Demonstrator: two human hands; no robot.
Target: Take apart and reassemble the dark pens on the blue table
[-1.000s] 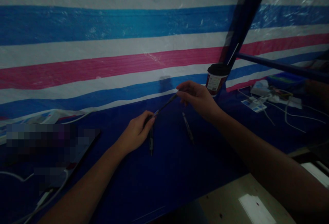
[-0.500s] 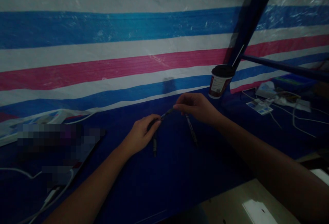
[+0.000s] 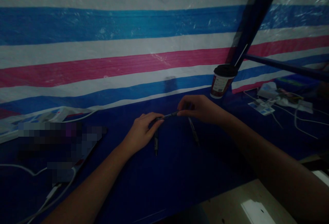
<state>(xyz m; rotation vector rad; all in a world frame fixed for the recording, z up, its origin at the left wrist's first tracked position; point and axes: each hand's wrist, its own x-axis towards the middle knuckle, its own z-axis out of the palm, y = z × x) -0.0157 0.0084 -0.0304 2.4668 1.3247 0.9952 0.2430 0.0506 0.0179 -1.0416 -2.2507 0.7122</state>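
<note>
A slim dark pen (image 3: 167, 116) lies almost level between my hands. My left hand (image 3: 142, 131) grips one end of it, and the fingertips of my right hand (image 3: 200, 109) pinch the other end. Just below my left hand, a second dark pen (image 3: 156, 143) lies on the blue tarp cover (image 3: 154, 189). A third dark pen (image 3: 193, 132) lies partly under my right fingers, slanting down to the right.
A paper cup with a black lid (image 3: 221, 81) stands beyond my right hand, before a striped tarp wall (image 3: 102, 59). A blue pole (image 3: 257, 22) rises behind it. Cards, white cables and a blue tray (image 3: 293, 83) lie right; a pixelated flat object (image 3: 59, 145) lies left.
The held pen has swung from a slant to nearly level. My hands have drawn closer together, and the whole view has shifted slightly.
</note>
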